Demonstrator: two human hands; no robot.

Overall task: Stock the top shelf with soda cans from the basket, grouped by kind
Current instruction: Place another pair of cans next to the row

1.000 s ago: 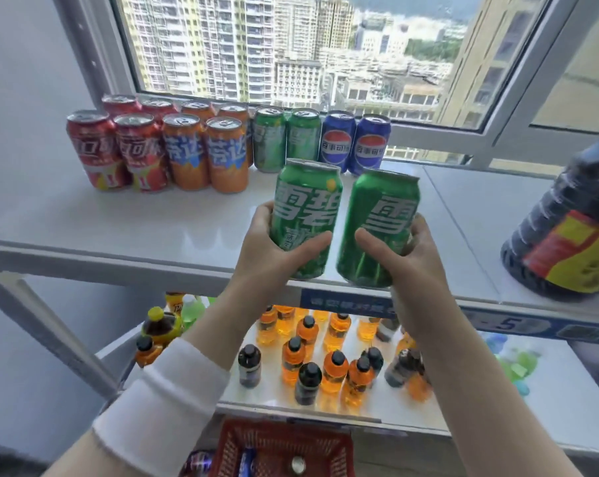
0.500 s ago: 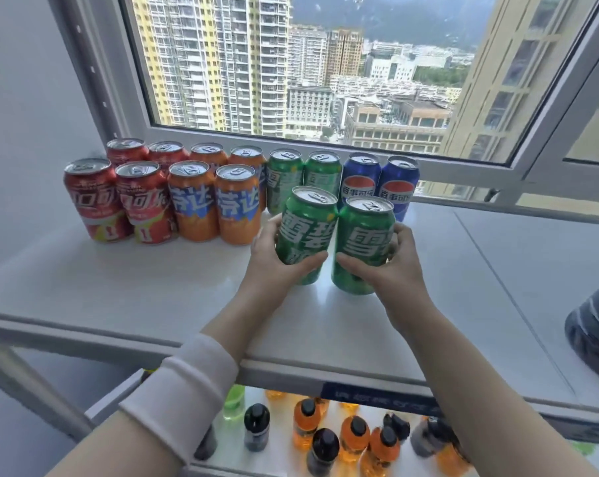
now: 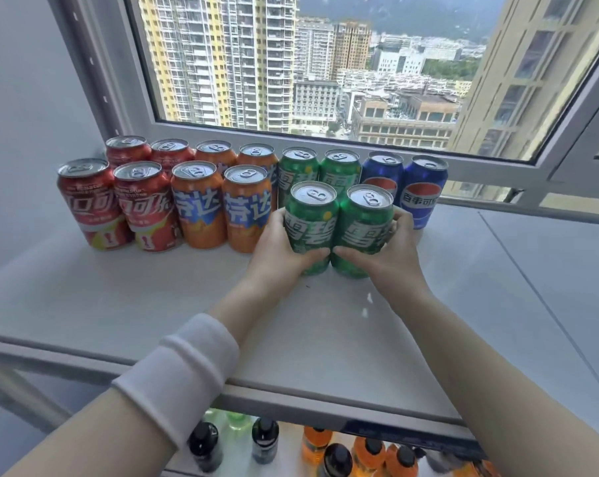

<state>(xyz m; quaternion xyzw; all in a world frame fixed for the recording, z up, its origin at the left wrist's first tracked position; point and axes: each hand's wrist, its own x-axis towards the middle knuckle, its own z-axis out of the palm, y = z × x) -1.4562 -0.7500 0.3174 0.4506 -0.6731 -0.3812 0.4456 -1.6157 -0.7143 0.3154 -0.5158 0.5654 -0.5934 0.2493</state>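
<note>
Hands loaded.
Left hand wraps a green aluminium soda can; right hand, a second green can, touching above my thumbs.

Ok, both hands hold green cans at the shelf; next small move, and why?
Probably slide the held green cans back slightly before letting go: left hand and right hand each grip one, and their bases seem nearer than the front orange cans beside them.
</note>
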